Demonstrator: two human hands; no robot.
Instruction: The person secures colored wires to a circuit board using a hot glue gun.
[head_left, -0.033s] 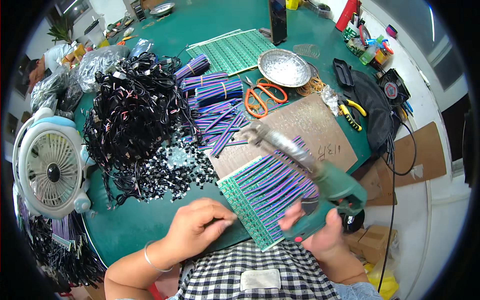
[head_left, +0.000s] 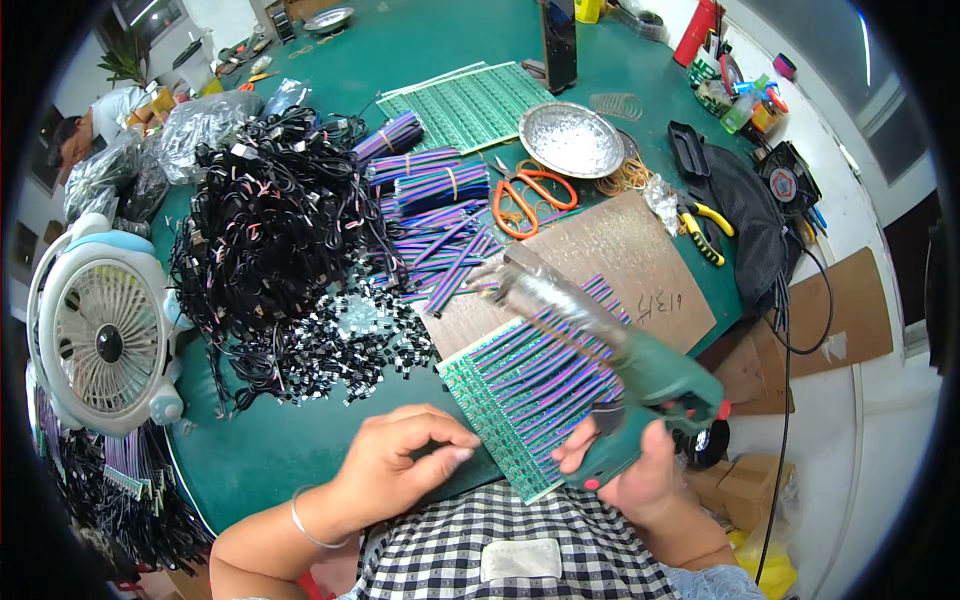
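My right hand [head_left: 640, 475] is wrapped round the handle of a green pistol-grip tool with red buttons, which looks like a soldering gun [head_left: 665, 385]. Its silvery barrel, somewhat blurred, points up and left over a green circuit board panel [head_left: 480, 420]. Rows of purple, blue and black ribbon wires [head_left: 535, 395] lie across this panel; the tool hides some of them. At the panel's left edge is my left hand [head_left: 400, 460], its fingers curled and thumb near the index finger. Whether anything sits between those fingers is hidden. Under the panel's far side lies a brown board [head_left: 640, 250].
Left of the panel are a heap of black cables [head_left: 270, 220], many small connectors [head_left: 350, 350] and a white fan [head_left: 105, 340]. Beyond are bundled ribbon wires [head_left: 440, 185], orange-handled scissors [head_left: 520, 200], a metal dish [head_left: 570, 140], more green panels [head_left: 470, 105] and yellow-black pliers [head_left: 705, 230].
The soldering gun has swung slightly, its barrel now lower over the panel and its body a little further left. My left thumb has straightened a little at the panel's edge.
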